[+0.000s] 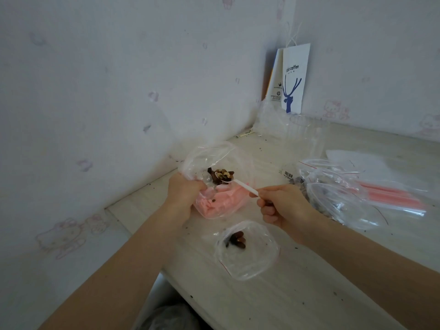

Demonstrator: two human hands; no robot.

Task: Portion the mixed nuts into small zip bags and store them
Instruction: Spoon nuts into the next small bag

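Note:
My left hand [184, 190] grips the edge of a clear plastic bag [209, 158], holding its mouth open over a pink stack of zip bags [222, 202]. My right hand [283, 206] pinches the handle of a white plastic spoon [242, 185]. The spoon's bowl is heaped with mixed nuts [222, 175] and sits at the open mouth of that bag. Nearer to me, a small clear zip bag [252, 256] lies flat on the table with a few dark nuts [237, 239] inside.
To the right lies a heap of clear bags [333, 194] with dark nuts in it, beside pink-striped zip bags [392, 194]. A clear plastic cup [302, 136] and a white coffee paper bag [294, 77] stand in the back corner. The wall is close on the left; crumbs dot the table [297, 294].

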